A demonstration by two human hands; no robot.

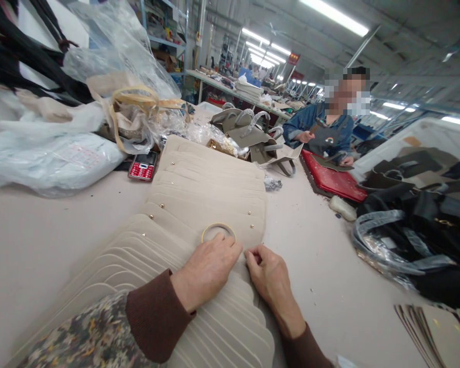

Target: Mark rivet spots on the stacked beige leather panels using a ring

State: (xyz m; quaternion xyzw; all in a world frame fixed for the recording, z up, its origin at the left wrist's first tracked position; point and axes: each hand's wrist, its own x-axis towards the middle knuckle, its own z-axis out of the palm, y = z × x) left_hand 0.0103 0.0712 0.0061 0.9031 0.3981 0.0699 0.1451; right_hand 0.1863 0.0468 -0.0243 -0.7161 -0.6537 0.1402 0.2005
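A long row of overlapping beige panels [214, 184] lies in front of me, some with small gold studs along their edges. My left hand [209, 263] is closed on a roll of tape [219, 225] with a thin yellow rim, held just over the panels. The lower part of the roll is hidden behind its fingers. Close beside it, my right hand [267, 268] is pinched near the right edge of the panels. Whatever may be between its fingertips is too small to make out.
Plastic-wrapped bundles [53, 161] and a red phone [142, 166] are at the left. Grey-brown bag parts [253, 135] lie beyond the panels. Black bags [417, 235] and stacked pieces [440, 329] are at the right. Across the table, a co-worker [316, 128] handles a piece at a red pad [335, 179].
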